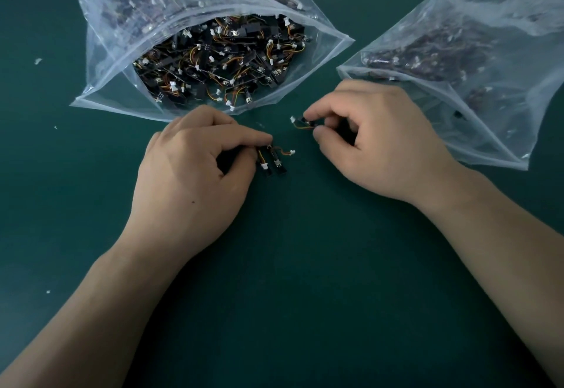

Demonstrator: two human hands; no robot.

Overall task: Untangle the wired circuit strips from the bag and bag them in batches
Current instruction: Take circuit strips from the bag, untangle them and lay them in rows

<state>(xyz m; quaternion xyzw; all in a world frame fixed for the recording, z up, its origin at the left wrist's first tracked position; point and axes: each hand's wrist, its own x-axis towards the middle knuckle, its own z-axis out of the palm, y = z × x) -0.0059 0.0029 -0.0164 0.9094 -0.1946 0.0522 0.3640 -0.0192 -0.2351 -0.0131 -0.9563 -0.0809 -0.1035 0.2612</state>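
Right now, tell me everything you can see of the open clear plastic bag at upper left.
The open clear plastic bag lies flat on the dark green table, its mouth gaping toward the person. The film looks thin, translucent and crinkled, and the far part is folded and wrinkled. Inside is a dense tangle of black circuit strips with orange-yellow wires and white connectors, piled up to the lip. The left hand sits right at the near lip; I cannot tell whether they touch.

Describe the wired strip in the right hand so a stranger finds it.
Find the clear plastic bag lying open on the dark green table. Near its mouth's right end, the right hand pinches one small black circuit strip with orange wires; the left hand holds several.
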